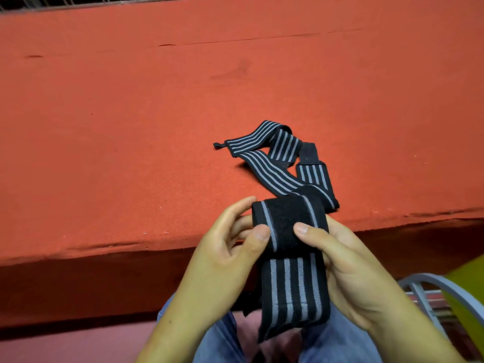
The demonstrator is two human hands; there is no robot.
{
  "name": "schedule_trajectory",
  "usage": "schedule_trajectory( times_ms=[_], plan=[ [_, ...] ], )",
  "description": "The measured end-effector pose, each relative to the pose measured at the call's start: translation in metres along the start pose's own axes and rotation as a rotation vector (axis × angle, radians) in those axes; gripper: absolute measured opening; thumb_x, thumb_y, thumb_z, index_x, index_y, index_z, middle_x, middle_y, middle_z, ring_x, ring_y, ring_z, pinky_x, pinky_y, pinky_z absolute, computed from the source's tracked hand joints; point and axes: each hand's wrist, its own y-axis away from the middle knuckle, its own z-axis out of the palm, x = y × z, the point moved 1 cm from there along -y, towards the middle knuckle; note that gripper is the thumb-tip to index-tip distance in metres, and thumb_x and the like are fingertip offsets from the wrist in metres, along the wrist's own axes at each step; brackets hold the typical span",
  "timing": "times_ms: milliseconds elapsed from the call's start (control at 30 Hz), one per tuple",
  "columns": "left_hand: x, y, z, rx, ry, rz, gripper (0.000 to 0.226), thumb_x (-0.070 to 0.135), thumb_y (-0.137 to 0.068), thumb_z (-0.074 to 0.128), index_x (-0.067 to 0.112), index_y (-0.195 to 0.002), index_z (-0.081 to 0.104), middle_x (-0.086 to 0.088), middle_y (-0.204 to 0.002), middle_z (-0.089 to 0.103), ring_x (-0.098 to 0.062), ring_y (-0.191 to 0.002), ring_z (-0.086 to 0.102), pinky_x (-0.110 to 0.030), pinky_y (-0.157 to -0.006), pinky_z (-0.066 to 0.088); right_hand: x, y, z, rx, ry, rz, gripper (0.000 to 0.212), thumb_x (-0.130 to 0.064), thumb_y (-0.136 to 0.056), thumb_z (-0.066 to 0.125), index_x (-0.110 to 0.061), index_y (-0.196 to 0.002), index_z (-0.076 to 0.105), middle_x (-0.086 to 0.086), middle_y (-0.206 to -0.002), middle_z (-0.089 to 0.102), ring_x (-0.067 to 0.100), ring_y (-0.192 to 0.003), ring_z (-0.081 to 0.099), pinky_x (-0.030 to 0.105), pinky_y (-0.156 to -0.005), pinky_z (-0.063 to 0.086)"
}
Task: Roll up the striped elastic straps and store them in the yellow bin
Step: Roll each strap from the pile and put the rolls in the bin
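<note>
We log the part-rolled striped strap (288, 226) held just off the near edge of the red table (157, 127), tail hanging down. Our left hand (222, 252) and right hand (351, 263) both grip the roll, thumbs on top. Loose strap (272, 163) lies near that edge; yellow bin (471, 279) at right.

The red felt tabletop (131, 127) is lying open to the left and far side, giving a hand passage. A loose striped strap (272, 171) is sprawling right of centre by the near edge; a grey metal frame (432, 277) is crowding the yellow bin (471, 279) at near right.
</note>
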Motion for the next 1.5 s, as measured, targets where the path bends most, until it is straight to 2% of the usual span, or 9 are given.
schedule_trajectory(
  times_ms=[133, 300, 633, 767, 967, 1267, 1333, 1400, 1500],
  plan=[
    [-0.0006, -0.0011, 0.0026, 0.055, 0.054, -0.008, 0.056, 0.023, -0.086, 0.072, 0.019, -0.139, 0.057, 0.0, -0.115, 0.078, -0.019, -0.107, 0.074, -0.022, -0.089, 0.057, 0.0018, 0.0003, 0.001, -0.026, 0.045, 0.003, 0.03, -0.031, -0.097, 0.073, -0.021, -0.126, 0.074, 0.012, -0.127, 0.076, 0.028, -0.121, 0.072, 0.041, -0.103, 0.058],
    [0.0034, 0.0011, 0.0054, 0.016, 0.088, -0.024, 0.044, 0.004, -0.092, 0.072, 0.019, -0.133, 0.063, -0.001, -0.113, 0.078, -0.019, -0.107, 0.073, -0.016, -0.083, 0.055, 0.0045, -0.0001, -0.0003, 0.047, 0.122, -0.051, 0.038, -0.044, -0.089, 0.068, -0.023, -0.12, 0.076, 0.01, -0.122, 0.078, 0.027, -0.118, 0.074, 0.052, -0.11, 0.05],
    [0.0035, 0.0006, 0.0048, -0.017, 0.06, 0.029, 0.038, 0.0, -0.094, 0.068, 0.018, -0.127, 0.068, -0.002, -0.113, 0.078, -0.018, -0.104, 0.074, -0.018, -0.082, 0.055, 0.0081, -0.0006, -0.0016, 0.028, 0.205, -0.081, 0.032, -0.047, -0.095, 0.061, -0.035, -0.122, 0.073, 0.001, -0.127, 0.077, 0.02, -0.123, 0.071, 0.051, -0.112, 0.048],
    [0.002, 0.0016, 0.0053, -0.016, 0.06, 0.044, 0.037, 0.0, -0.094, 0.069, 0.018, -0.126, 0.069, -0.002, -0.113, 0.078, -0.021, -0.106, 0.074, -0.02, -0.084, 0.056, 0.0077, -0.0002, -0.0013, 0.017, 0.156, -0.033, 0.038, -0.047, -0.092, 0.064, -0.03, -0.125, 0.073, 0.004, -0.127, 0.077, 0.021, -0.123, 0.071, 0.051, -0.114, 0.047],
    [0.0044, 0.0026, 0.0061, 0.03, 0.071, 0.065, 0.039, -0.003, -0.092, 0.069, 0.017, -0.125, 0.068, -0.001, -0.113, 0.078, -0.011, -0.101, 0.075, -0.018, -0.083, 0.056, 0.006, 0.0021, 0.0018, -0.005, 0.104, 0.039, 0.048, -0.044, -0.092, 0.062, -0.02, -0.133, 0.068, 0.007, -0.128, 0.076, 0.023, -0.124, 0.071, 0.05, -0.114, 0.047],
    [0.0067, 0.0019, 0.0014, 0.045, -0.027, 0.175, 0.047, -0.004, -0.091, 0.072, 0.031, -0.122, 0.069, 0.006, -0.122, 0.073, -0.016, -0.119, 0.068, -0.028, -0.096, 0.056, 0.0026, 0.0041, 0.0022, -0.073, 0.066, 0.144, 0.056, -0.056, -0.089, 0.056, -0.023, -0.132, 0.071, 0.003, -0.13, 0.076, 0.02, -0.125, 0.07, 0.044, -0.114, 0.045],
    [0.0062, 0.0014, 0.0011, 0.053, -0.049, 0.191, 0.05, -0.006, -0.091, 0.072, 0.034, -0.12, 0.07, 0.006, -0.125, 0.072, -0.016, -0.123, 0.066, -0.037, -0.102, 0.054, 0.0029, 0.0041, 0.0013, -0.082, 0.046, 0.159, 0.056, -0.06, -0.087, 0.056, -0.027, -0.129, 0.074, 0.003, -0.131, 0.076, 0.021, -0.125, 0.071, 0.045, -0.116, 0.045],
    [0.0053, 0.0007, 0.001, 0.065, -0.061, 0.203, 0.048, -0.006, -0.09, 0.072, 0.033, -0.118, 0.071, 0.007, -0.125, 0.072, -0.016, -0.125, 0.064, -0.044, -0.106, 0.051, 0.0029, 0.0046, 0.0007, -0.085, 0.022, 0.177, 0.054, -0.065, -0.085, 0.055, -0.032, -0.122, 0.078, 0.004, -0.13, 0.076, 0.023, -0.124, 0.071, 0.047, -0.112, 0.052],
    [0.004, 0.0004, 0.0003, 0.062, -0.05, 0.224, 0.035, 0.005, -0.088, 0.074, 0.029, -0.113, 0.072, 0.008, -0.126, 0.072, -0.015, -0.127, 0.064, -0.045, -0.11, 0.048, 0.0017, 0.0046, 0.0017, -0.108, -0.026, 0.167, 0.058, -0.072, -0.081, 0.061, -0.033, -0.121, 0.078, 0.008, -0.131, 0.075, 0.024, -0.125, 0.071, 0.038, -0.101, 0.059]
  ],
)
